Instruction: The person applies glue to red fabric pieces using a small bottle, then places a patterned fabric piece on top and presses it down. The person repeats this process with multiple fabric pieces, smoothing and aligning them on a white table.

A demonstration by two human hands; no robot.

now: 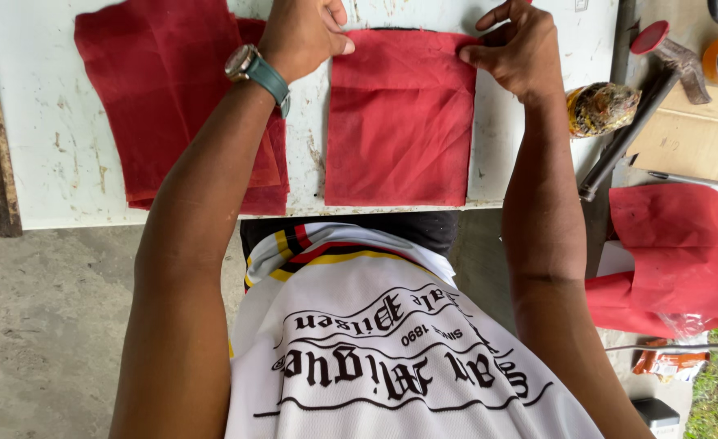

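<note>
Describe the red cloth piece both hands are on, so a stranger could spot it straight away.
Start at the white worktable and look at its near edge, just ahead of the person's white shirt. The single red piece lies flat there, with the left hand and right hand pinching its far corners. Unlike the red stack beside it, it lies alone.

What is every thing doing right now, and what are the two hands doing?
Left hand: pinching the folded cloth's top left corner.
Right hand: pinching its top right corner.
Folded red cloth: flat on the white table.
Red cloth stack: piled, untouched.
Wristwatch: strapped on.
</note>
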